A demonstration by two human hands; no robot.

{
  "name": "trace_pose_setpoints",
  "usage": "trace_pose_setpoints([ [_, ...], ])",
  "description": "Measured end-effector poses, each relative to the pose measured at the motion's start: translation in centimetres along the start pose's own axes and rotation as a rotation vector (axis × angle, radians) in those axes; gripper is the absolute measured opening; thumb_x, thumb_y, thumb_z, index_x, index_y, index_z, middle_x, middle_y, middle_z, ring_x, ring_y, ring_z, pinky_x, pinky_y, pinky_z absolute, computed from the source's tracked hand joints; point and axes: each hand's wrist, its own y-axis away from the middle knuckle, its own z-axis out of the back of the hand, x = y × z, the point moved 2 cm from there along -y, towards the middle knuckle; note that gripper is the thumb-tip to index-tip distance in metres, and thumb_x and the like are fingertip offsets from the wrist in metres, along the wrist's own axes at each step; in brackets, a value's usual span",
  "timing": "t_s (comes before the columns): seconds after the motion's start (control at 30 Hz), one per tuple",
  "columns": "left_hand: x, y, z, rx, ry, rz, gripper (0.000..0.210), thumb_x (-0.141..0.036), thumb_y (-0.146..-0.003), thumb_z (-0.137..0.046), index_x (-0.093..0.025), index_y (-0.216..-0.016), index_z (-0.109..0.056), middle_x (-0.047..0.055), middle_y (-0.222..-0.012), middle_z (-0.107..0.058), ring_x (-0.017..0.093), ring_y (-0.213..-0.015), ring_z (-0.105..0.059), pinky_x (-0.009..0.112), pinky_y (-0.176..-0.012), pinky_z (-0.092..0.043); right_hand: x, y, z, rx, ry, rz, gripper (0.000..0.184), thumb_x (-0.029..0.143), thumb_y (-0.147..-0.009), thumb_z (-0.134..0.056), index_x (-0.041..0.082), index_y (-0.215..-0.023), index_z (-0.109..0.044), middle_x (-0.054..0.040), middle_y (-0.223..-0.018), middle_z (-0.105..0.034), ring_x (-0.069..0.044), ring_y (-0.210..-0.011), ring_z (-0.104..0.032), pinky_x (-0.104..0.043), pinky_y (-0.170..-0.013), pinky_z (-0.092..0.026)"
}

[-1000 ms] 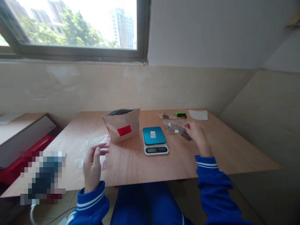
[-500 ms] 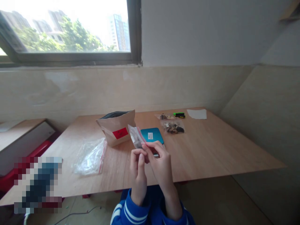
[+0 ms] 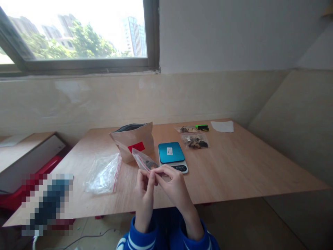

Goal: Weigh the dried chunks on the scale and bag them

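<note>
Both hands pinch the edge of a small clear zip-lock bag (image 3: 142, 159) with a red seal strip and some dark bits inside. My left hand (image 3: 145, 189) is closed on its near end, thumb up. My right hand (image 3: 173, 184) grips the same end from the right, fingertips touching those of the left. Just beyond the right hand sits a kitchen scale (image 3: 171, 152) with a blue top and a dark display. Behind the held bag stands a brown paper pouch (image 3: 122, 147), its top open and a red label on its front.
A bundle of clear plastic bags (image 3: 102, 173) lies to the left on the wooden table (image 3: 234, 166). Farther back are two filled zip bags (image 3: 196, 141), a green-and-black cutter (image 3: 202, 127) and white paper (image 3: 222, 126). A blurred-out patch (image 3: 48, 203) covers the left front.
Both hands have moved left and slightly down with the zip-lock bag, which now tilts farther left. More of the scale, including its display, has come into view.
</note>
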Motion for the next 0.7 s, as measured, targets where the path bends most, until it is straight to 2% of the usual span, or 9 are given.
trace_pose_setpoints([
  [0.23,0.5,-0.3,1.7,0.074,-0.297,0.003,0.028,-0.045,-0.092,-0.047,-0.022,-0.075,-0.050,-0.003,-0.060,-0.051,0.013,-0.056,-0.050,0.024,-0.056,-0.040,-0.7,0.0,-0.8,-0.007,-0.014,0.009,0.009,0.021,-0.084,-0.065,0.018,-0.077,-0.069,-0.0022,-0.075,-0.068,-0.014,-0.070,-0.063,-0.024,-0.064,-0.050],
  [0.43,1.2,-0.6,1.7,0.142,-0.263,0.012,0.030,-0.043,-0.095,-0.039,-0.020,-0.095,-0.059,0.001,-0.076,-0.063,0.015,-0.066,-0.059,0.025,-0.062,-0.047,-1.6,-0.2,-1.1,-0.004,-0.054,-0.070,0.014,0.023,-0.080,-0.067,0.017,-0.068,-0.064,0.0000,-0.067,-0.062,-0.013,-0.062,-0.060,-0.023,-0.059,-0.048],
  [0.63,1.4,-0.5,1.8,0.148,-0.166,-0.045,0.029,-0.041,-0.093,-0.044,-0.020,-0.079,-0.058,-0.001,-0.065,-0.058,0.013,-0.060,-0.056,0.021,-0.056,-0.046,-1.9,-0.1,-0.8,0.069,-0.293,-0.229,0.016,0.026,-0.078,-0.070,0.018,-0.069,-0.059,0.0014,-0.064,-0.061,-0.013,-0.059,-0.060,-0.024,-0.057,-0.048],
  [0.7,1.2,-0.5,1.7,0.140,-0.181,-0.078,0.031,-0.038,-0.093,-0.044,-0.020,-0.072,-0.055,-0.002,-0.059,-0.054,0.011,-0.055,-0.054,0.020,-0.054,-0.043,-1.7,-0.1,-1.0,0.054,-0.395,-0.254,0.017,0.024,-0.078,-0.068,0.018,-0.068,-0.056,0.0030,-0.059,-0.059,-0.011,-0.054,-0.058,-0.023,-0.055,-0.046],
])
